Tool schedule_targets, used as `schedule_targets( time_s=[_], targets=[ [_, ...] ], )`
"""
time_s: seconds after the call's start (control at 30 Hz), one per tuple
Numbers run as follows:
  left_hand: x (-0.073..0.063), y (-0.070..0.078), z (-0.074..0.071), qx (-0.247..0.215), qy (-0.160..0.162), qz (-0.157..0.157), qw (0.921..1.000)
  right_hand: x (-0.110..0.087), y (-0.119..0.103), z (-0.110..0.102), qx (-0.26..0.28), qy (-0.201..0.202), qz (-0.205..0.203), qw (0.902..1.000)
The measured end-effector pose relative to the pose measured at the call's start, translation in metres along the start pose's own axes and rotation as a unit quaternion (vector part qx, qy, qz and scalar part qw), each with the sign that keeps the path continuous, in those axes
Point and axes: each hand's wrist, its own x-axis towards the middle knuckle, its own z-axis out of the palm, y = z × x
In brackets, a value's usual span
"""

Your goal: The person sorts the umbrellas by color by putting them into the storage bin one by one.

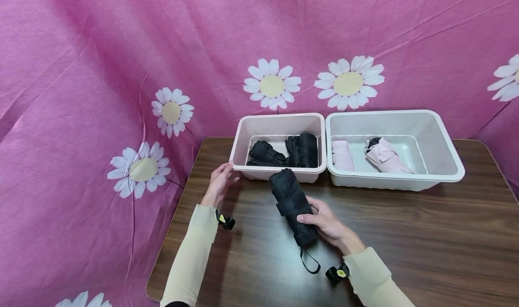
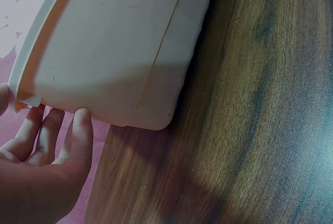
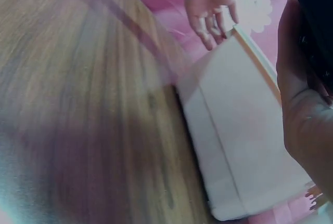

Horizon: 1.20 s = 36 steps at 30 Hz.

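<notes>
My right hand point(image 1: 326, 221) grips a folded black umbrella point(image 1: 291, 203) with a wrist loop point(image 1: 310, 261) hanging from its lower end. The umbrella's far end overlaps the front rim of the smaller white bin point(image 1: 279, 168) in the head view. At that bin's front left corner, my left hand point(image 1: 220, 183) holds the rim, thumb on top and fingers point(image 2: 49, 130) below it in the left wrist view. Inside the smaller bin lie a black folded umbrella point(image 1: 265, 153) on the left and more black bundled fabric point(image 1: 306, 150) on the right.
A larger white bin point(image 1: 397, 177) stands directly right of the smaller one. It holds a pale pink roll point(image 1: 342, 156) and a pale pink folded umbrella point(image 1: 387, 156). Both bins sit on a wooden table point(image 1: 405, 226), against a pink flowered cloth point(image 1: 219, 50).
</notes>
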Motion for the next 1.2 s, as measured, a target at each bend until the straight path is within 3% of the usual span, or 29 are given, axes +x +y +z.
schedule_targets(
  time_s=[0.67,1.2],
  targets=[
    [0.001,0.0,-0.001,0.012,-0.001,-0.009,0.9999,-0.008,-0.03,-0.009,0.058,0.026,-0.063,0.996],
    [0.001,0.0,-0.001,0.014,0.001,-0.009,0.9999,-0.007,-0.062,-0.018,0.063,0.049,-0.103,0.9915]
  ],
)
